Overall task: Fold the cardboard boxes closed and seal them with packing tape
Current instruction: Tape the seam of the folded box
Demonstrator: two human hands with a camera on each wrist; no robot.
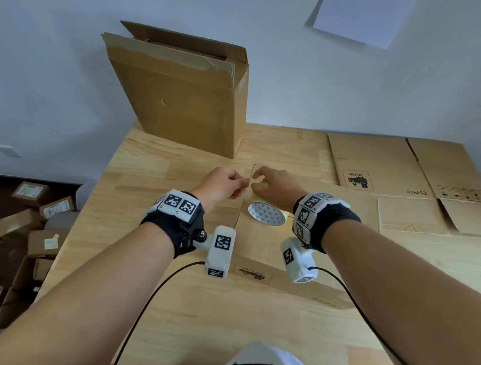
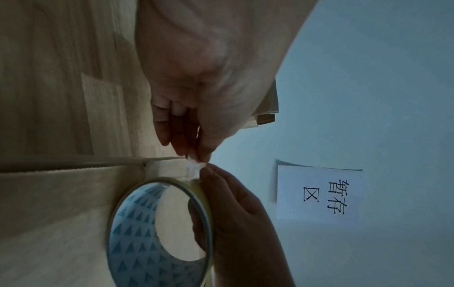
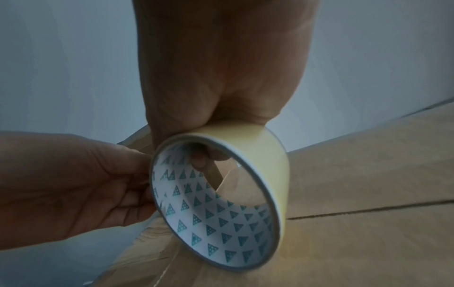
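A roll of clear packing tape (image 1: pixel 266 213) with a white core printed in blue triangles hangs just above a brown cardboard box (image 1: pixel 260 242) lying on the table. My right hand (image 1: pixel 259 184) grips the roll, fingers hooked through its core (image 3: pixel 203 157). My left hand (image 1: pixel 243 185) meets it from the left and pinches the crumpled white tape end (image 2: pixel 195 165) between thumb and fingertips. Only a very short length of tape is off the roll (image 2: pixel 157 233). The box's flaps lie shut, with the centre seam (image 1: pixel 240 220) running under my hands.
A tall open box (image 1: pixel 183 95) stands at the table's back left against the wall. Flattened cardboard sheets (image 1: pixel 380 165) cover the right side of the wooden table (image 1: pixel 193 309). Several small boxes (image 1: pixel 32 222) lie on the floor to the left. Wrist cables trail toward me.
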